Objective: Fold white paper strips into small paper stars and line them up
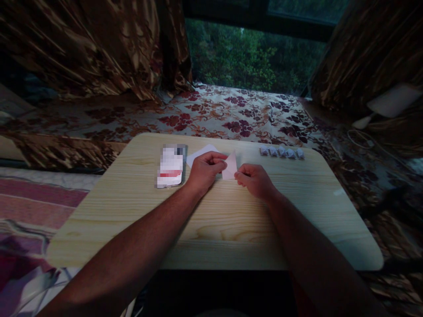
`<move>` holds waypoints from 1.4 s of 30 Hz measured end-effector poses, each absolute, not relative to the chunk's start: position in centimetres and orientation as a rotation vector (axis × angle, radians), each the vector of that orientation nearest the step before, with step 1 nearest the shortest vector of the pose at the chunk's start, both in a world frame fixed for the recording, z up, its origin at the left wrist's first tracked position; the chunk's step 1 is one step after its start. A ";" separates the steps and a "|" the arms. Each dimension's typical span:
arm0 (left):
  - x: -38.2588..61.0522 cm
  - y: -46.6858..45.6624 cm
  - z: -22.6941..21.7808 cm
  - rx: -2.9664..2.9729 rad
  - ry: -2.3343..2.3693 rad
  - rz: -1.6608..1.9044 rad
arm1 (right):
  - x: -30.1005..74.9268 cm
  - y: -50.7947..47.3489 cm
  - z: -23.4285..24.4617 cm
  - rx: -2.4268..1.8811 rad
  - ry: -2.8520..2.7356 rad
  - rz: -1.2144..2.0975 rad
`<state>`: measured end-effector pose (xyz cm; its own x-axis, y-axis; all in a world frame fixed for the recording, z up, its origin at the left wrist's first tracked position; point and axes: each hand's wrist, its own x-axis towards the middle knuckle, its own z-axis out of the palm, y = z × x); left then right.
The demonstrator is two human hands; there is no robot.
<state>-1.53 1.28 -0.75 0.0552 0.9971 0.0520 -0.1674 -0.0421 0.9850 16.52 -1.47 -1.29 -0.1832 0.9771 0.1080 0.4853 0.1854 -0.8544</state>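
Note:
Between my hands a small sheet of white paper [230, 167] is held up over the table, its top coming to a point like a folded corner. My left hand [206, 169] pinches its left edge between thumb and fingers. At its lower right corner, my right hand [253, 178] grips the paper with thumb and curled fingers. More white paper [205, 151] lies flat on the table behind my left hand, partly hidden by it. Toward the back right stands a row of several small folded paper pieces [282, 152].
A pale wooden table [211, 246] with rounded corners holds everything. A blurred-out phone-like object [170, 166] lies left of my left hand. Beyond the table are a floral-covered ledge [231, 110], brown curtains [109, 48] and a window. A white lamp-like object [395, 100] sits at right.

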 end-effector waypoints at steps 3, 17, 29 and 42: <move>-1.5 1.2 -0.7 1.144 1.012 1.278 | 16.6 -1.5 -1.1 -1.373 -1.740 0.933; -1.4 1.2 -0.8 1.042 0.979 1.278 | 16.5 -1.6 -0.8 -1.353 -1.646 1.031; -1.3 1.1 -0.8 1.038 0.943 1.220 | 16.2 -1.7 -0.2 -1.361 -1.588 1.059; -1.3 0.7 -0.7 1.071 0.826 1.137 | 16.3 -1.8 -0.3 -1.352 -1.503 0.936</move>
